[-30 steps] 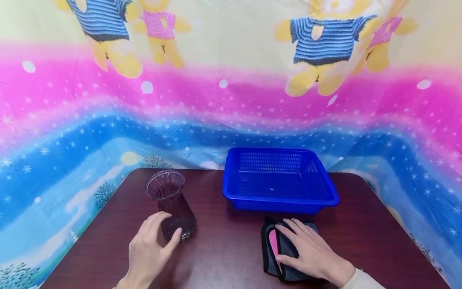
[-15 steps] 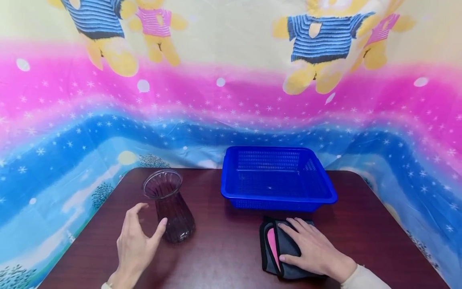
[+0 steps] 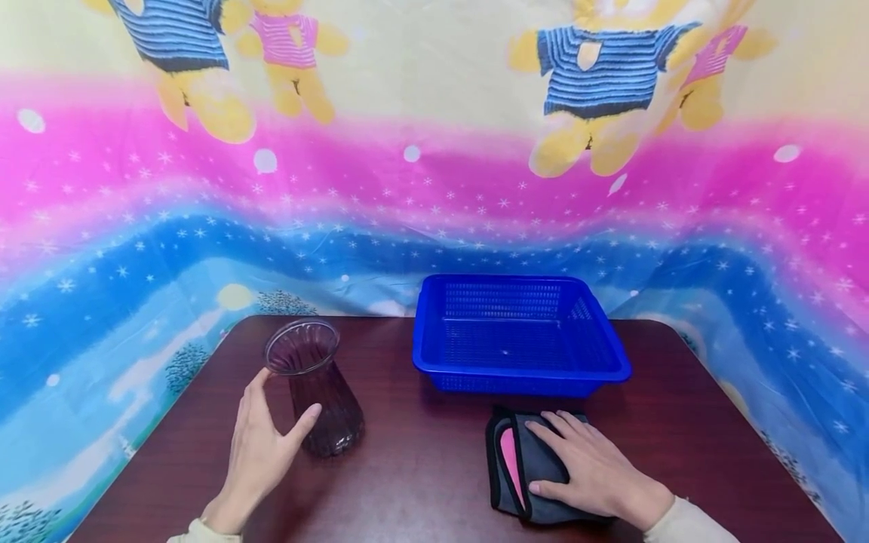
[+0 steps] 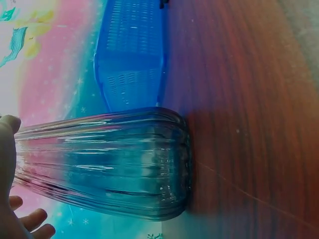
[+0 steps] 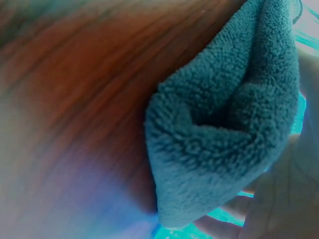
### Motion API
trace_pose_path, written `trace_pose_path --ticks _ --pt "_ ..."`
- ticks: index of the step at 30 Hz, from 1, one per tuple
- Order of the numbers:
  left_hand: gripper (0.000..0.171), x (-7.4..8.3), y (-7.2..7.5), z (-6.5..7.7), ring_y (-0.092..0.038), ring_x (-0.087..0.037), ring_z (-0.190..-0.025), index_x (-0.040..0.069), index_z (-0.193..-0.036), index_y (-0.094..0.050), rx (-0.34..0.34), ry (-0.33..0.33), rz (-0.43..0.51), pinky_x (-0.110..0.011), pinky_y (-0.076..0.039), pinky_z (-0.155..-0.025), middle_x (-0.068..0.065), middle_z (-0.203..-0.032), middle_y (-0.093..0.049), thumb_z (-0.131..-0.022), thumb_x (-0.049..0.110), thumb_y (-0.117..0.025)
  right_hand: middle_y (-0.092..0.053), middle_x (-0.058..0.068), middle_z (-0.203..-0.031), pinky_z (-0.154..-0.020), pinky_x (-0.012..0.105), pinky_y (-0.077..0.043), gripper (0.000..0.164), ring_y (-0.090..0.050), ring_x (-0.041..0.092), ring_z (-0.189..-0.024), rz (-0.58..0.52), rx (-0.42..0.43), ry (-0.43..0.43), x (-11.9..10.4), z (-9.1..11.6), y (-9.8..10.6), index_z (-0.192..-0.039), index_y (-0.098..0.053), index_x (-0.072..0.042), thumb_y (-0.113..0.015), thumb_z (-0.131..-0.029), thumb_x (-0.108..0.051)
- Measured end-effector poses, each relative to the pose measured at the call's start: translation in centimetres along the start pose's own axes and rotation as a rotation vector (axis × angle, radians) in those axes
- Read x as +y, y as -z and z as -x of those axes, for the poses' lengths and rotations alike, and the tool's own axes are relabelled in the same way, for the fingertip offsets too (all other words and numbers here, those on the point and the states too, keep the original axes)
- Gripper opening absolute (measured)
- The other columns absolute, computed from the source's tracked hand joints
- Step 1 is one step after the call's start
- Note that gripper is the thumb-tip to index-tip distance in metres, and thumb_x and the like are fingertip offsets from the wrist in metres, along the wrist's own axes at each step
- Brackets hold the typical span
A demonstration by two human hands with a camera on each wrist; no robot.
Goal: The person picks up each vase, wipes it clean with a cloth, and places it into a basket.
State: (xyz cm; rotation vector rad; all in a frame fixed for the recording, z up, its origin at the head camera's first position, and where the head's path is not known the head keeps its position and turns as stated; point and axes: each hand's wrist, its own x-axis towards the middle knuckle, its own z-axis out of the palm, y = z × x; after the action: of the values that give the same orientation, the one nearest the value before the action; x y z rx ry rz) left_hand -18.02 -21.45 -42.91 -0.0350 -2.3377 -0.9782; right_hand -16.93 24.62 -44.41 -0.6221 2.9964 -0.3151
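Observation:
A clear, ribbed glass vase point(image 3: 326, 407) with a flared rim stands upright at the left of the table. My left hand point(image 3: 254, 445) is beside its near left side, thumb and fingers spread apart around it. In the left wrist view the thumb is near the narrower part of the vase point(image 4: 104, 164); contact is hard to tell. To the right, my right hand point(image 3: 597, 467) rests flat on a folded dark grey cloth point(image 3: 509, 498) with black edging and a pink patch. The right wrist view shows the cloth's fuzzy folds point(image 5: 214, 149) under the palm.
A blue plastic basket point(image 3: 523, 383) with perforated walls stands at the back of the dark red-brown wooden table point(image 3: 407, 483), behind the cloth. A printed curtain point(image 3: 421, 196) with bears hangs close behind the table and round its sides.
My left hand has drawn back left from the vase, then come slightly nearer to it again, fingers spread. The right hand stays on the cloth. The view has shifted slightly.

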Motion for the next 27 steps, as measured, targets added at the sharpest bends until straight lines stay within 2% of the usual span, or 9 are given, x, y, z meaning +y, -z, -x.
trace_pose_path --ticks 4,9,14,19,23,27 --pt "0.087 0.0 0.4 -0.4 -0.039 -0.043 -0.14 0.001 -0.152 -0.034 -0.054 0.009 0.044 -0.065 -0.035 -0.109 -0.025 -0.149 -0.044 -0.085 0.03 -0.08 -0.047 0.017 -0.155 -0.11 0.069 -0.039 0.094 -0.041 0.046 -0.143 -0.017 -0.018 0.0 0.2 0.0 0.0 -0.15 -0.049 -0.02 -0.059 -0.08 -0.082" --pt "0.082 0.1 0.6 -0.9 -0.039 -0.046 -0.141 -0.001 -0.15 -0.035 -0.112 0.019 0.073 -0.067 -0.034 -0.111 -0.027 -0.149 -0.043 -0.088 0.03 -0.078 -0.047 0.015 -0.154 -0.11 0.068 -0.04 0.094 -0.043 0.044 -0.142 -0.022 -0.016 0.022 0.4 -0.1 0.0 -0.15 -0.049 -0.02 -0.06 -0.079 -0.081" --pt "0.076 0.0 0.5 -1.2 -0.049 -0.047 -0.134 0.004 -0.151 -0.035 -0.16 0.006 0.083 -0.066 -0.041 -0.106 -0.027 -0.147 -0.049 -0.092 0.03 -0.075 -0.046 0.015 -0.155 -0.109 0.067 -0.041 0.094 -0.043 0.043 -0.142 -0.027 -0.029 0.032 0.5 -0.1 0.3 -0.15 -0.048 -0.021 -0.061 -0.08 -0.08" --pt "0.07 -0.2 0.2 -1.5 -0.062 -0.044 -0.121 0.01 -0.151 -0.036 -0.17 -0.034 0.07 -0.061 -0.048 -0.099 -0.026 -0.138 -0.06 -0.094 0.027 -0.073 -0.045 0.015 -0.156 -0.109 0.068 -0.04 0.093 -0.042 0.045 -0.142 -0.045 -0.044 0.05 0.7 0.1 0.5 -0.152 -0.046 -0.021 -0.062 -0.08 -0.078" --pt "0.067 -0.1 0.3 -1.7 -0.067 -0.04 -0.113 0.011 -0.15 -0.038 -0.177 -0.065 0.06 -0.059 -0.049 -0.095 -0.024 -0.135 -0.064 -0.094 0.025 -0.073 -0.043 0.016 -0.157 -0.109 0.068 -0.04 0.094 -0.041 0.045 -0.144 -0.063 -0.058 0.068 1.0 0.3 0.7 -0.154 -0.044 -0.021 -0.064 -0.08 -0.077" --pt "0.067 -0.1 0.5 -2.0 -0.067 -0.042 -0.115 0.011 -0.149 -0.038 -0.21 -0.066 0.075 -0.061 -0.049 -0.097 -0.023 -0.136 -0.064 -0.094 0.026 -0.073 -0.041 0.016 -0.159 -0.11 0.069 -0.038 0.095 -0.039 0.046 -0.145 -0.081 -0.095 0.061 1.1 0.4 0.9 -0.154 -0.043 -0.021 -0.067 -0.079 -0.075"
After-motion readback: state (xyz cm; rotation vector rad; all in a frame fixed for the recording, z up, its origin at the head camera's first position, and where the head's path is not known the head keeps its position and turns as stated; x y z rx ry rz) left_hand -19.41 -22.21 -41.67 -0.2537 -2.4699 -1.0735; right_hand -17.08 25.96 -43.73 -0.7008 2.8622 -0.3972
